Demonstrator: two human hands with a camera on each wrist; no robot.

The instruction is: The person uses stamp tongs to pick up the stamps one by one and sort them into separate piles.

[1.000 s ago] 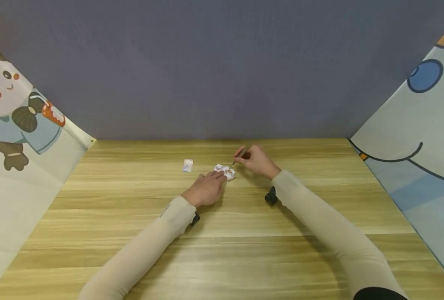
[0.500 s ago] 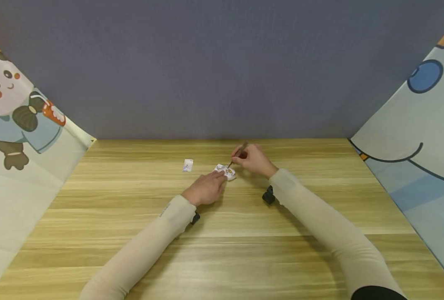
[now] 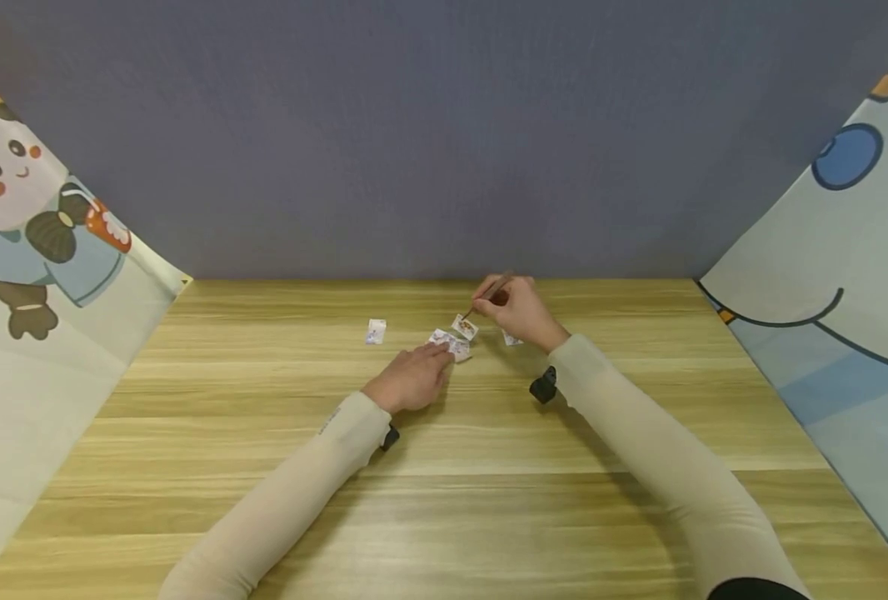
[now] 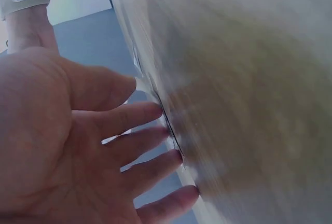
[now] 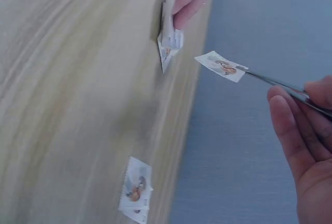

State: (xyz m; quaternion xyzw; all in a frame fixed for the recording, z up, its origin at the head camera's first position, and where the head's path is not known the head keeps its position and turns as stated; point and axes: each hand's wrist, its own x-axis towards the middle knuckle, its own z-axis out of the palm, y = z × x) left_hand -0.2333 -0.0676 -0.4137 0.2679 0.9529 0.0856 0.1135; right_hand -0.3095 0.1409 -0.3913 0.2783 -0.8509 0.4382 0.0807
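My right hand (image 3: 522, 312) pinches metal tweezers (image 5: 277, 83) between thumb and fingers. Their tips grip one small perforated stamp (image 5: 220, 67) with an orange-brown picture, raised over the table. Below it, a little pile of similar stamps (image 3: 451, 342) lies on the wood. My left hand (image 3: 412, 377) presses this pile with outstretched fingers, as the left wrist view shows with the fingertips (image 4: 155, 110) along the paper edges. Near my right hand lies another group of stamps (image 5: 137, 185), partly hidden by that hand in the head view.
A single light stamp (image 3: 376, 331) lies left of the pile. The wooden table (image 3: 444, 500) ends at a grey-blue panel (image 3: 444, 150) behind. Cartoon-printed panels (image 3: 849, 333) stand at both sides.
The tweezers have lifted one stamp off the pile and moved it slightly back and right. The stamps by the right hand have come into view. My left hand stays put.
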